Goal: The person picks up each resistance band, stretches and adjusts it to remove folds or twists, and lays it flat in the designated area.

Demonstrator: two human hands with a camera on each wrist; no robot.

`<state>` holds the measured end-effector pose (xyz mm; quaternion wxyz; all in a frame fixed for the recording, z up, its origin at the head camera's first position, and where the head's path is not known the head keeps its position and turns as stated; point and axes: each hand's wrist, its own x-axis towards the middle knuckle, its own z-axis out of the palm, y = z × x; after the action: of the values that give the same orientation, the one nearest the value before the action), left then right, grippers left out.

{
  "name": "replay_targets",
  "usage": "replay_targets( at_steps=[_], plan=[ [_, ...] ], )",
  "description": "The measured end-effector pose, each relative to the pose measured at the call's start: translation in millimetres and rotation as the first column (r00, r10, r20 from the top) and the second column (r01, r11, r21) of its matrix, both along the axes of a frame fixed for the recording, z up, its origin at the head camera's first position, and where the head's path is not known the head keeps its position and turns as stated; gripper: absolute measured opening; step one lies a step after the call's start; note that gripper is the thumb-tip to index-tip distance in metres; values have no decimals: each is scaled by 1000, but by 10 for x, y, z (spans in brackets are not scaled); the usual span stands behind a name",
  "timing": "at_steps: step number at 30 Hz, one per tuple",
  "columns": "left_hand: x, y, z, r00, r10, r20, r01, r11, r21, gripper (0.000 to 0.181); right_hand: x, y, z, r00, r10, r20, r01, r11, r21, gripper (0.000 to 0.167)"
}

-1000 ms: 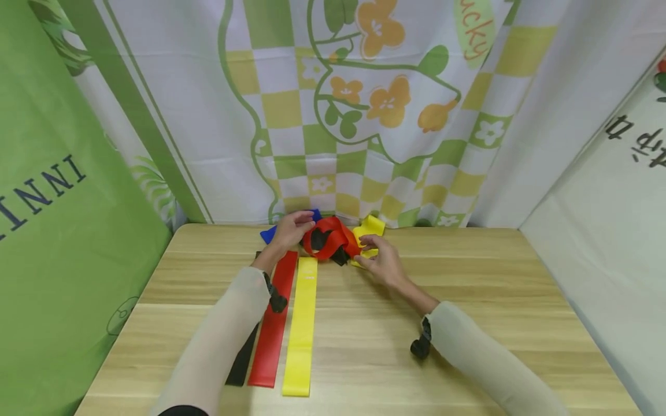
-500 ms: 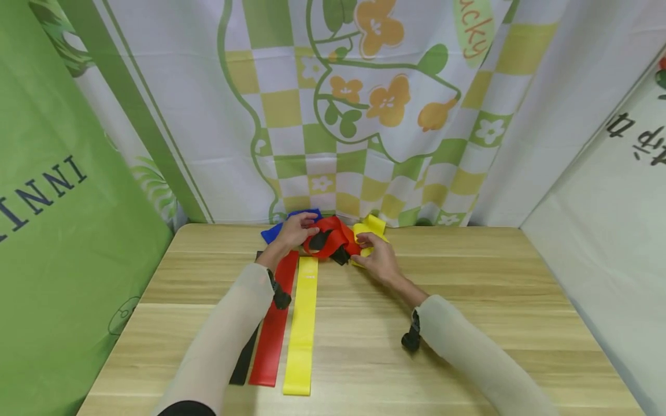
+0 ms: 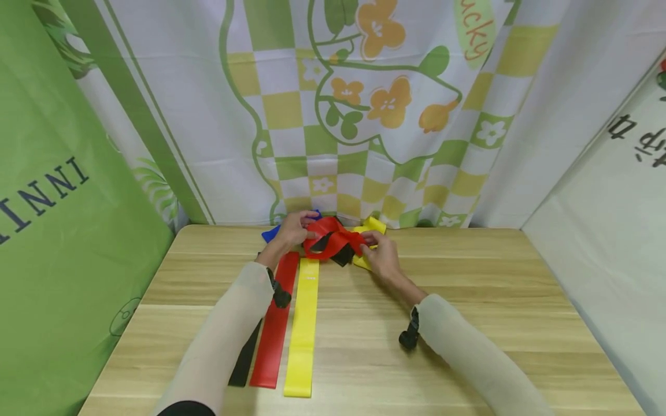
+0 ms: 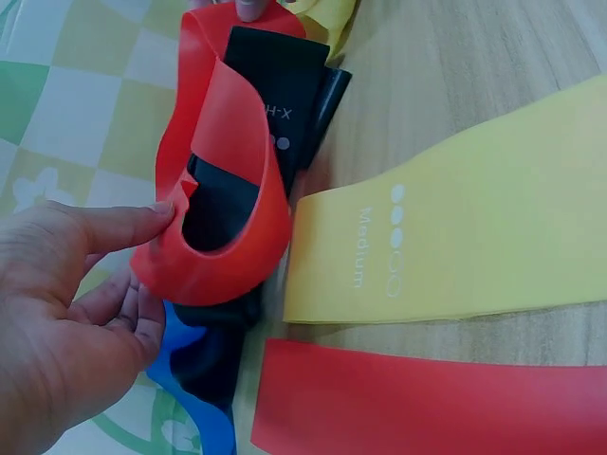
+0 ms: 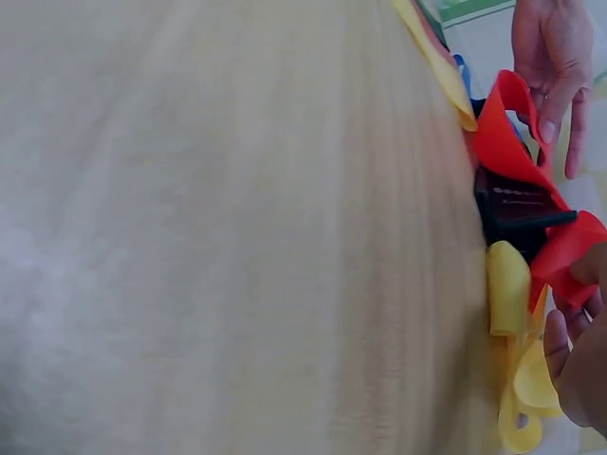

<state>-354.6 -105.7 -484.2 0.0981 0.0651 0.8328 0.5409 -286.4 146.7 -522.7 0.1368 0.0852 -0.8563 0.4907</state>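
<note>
The red band [image 3: 347,236] has stretched rightward, pinched in the right hand [image 3: 383,255].

The looped red rubbery band [image 4: 213,275] looks smooth with a soft sheen; the flat yellow rubbery strip [image 4: 474,213], smooth and satiny. The pale wood-grained table [image 3: 359,346] shines faintly; the green-and-white checked cloth curtain [image 3: 291,110] looks matt.

both arms [image 3: 221,335] stretched forward, left grip [image 3: 292,231] pinching between thumb and fingers, right grip [image 3: 384,254] pinching likewise
</note>
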Motion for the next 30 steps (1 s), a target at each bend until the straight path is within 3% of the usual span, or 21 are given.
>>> replay_targets(
  at_steps=[7, 11, 20, 24, 30],
  plan=[
    [-23, 15, 62, 999, -14, -45, 13, 1000, -17, 60, -42, 19, 137, 999, -42, -3, 42, 992, -119, 20],
    [-4, 1, 90, 997, -33, -66, 31, 999, -32, 55, -24, 53, 250, 1000, -20, -15, 16, 978, -207, 21],
    [41, -54, 144, 998, -40, -51, 34, 993, -114, 37, -95, 159, 282, 999, 39, -1, -36, 911, -411, 25],
    [54, -70, 143, 997, -50, -59, 44, 994, -97, 34, -91, 182, 319, 998, 59, -3, -54, 893, -446, 25],
    [71, -117, 117, 995, -73, -69, 66, 993, -101, 30, -54, 195, 374, 997, 78, -6, -72, 893, -445, 27]
  ],
)
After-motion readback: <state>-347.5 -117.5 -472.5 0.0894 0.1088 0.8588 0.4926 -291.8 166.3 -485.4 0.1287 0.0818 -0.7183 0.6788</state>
